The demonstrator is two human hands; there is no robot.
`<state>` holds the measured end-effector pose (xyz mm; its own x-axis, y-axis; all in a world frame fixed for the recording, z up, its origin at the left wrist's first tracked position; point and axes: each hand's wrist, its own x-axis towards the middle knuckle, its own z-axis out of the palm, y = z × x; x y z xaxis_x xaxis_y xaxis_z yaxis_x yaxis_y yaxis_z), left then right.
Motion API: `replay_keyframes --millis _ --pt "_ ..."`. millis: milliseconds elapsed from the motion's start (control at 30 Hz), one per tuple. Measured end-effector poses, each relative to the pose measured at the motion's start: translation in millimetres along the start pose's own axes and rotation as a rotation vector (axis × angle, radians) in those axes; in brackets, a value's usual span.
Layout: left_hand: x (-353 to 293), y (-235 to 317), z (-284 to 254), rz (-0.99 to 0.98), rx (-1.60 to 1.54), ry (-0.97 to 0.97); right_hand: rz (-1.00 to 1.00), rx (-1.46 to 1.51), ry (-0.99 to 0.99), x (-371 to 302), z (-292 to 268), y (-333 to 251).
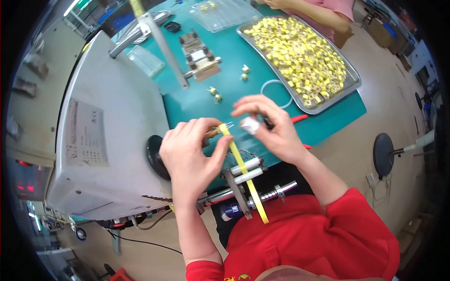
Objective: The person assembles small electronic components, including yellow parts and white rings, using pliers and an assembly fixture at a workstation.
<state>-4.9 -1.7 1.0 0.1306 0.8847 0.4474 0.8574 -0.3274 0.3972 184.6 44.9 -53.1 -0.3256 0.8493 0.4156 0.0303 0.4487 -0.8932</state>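
My left hand [187,152] is closed, thumb and index finger around a small yellow-taped coil [223,127] beside the grey machine. Thin wire ends or pins stick out of the coil's right side. A strip of yellow tape [242,165] runs from it down over two white rollers [248,169] toward my lap. To the right, my right hand [279,131] is raised with fingers curled and apart; its thumb has a white covering [250,125]. Behind this hand show red handles [299,118] of a plier-like tool, partly hidden; I see nothing held between the fingertips.
A metal tray [323,107] heaped with yellow-taped coils stands at the far right of the green table [187,105]. Several loose coils [215,93], a white ring [265,86], a metal fixture [199,56] and clear plastic trays [222,14] lie around. The grey machine [112,122] fills the left. Another person's arm [314,13] is opposite.
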Motion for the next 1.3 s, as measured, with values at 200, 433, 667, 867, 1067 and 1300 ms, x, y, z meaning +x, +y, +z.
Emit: replay_keyframes --millis 200,433,667,867,1067,1300 --pt "-1 -2 2 0.013 0.027 0.013 -0.212 -0.229 -0.082 27 26 -8" --pt "-3 -1 0 0.039 0.009 0.029 0.239 0.257 -0.253 23 17 8" --pt "-4 -10 12 -0.005 0.015 0.168 0.377 0.257 -0.367 -12 20 12" --pt "-21 -17 24 0.156 0.131 0.45 0.314 0.275 -0.352 -10 21 14" --pt "-31 -11 23 0.128 0.389 0.225 0.386 0.215 -0.376 -7 13 11" --pt "-7 -11 9 -0.089 0.183 -0.001 0.201 0.066 -0.232 -8 9 18"
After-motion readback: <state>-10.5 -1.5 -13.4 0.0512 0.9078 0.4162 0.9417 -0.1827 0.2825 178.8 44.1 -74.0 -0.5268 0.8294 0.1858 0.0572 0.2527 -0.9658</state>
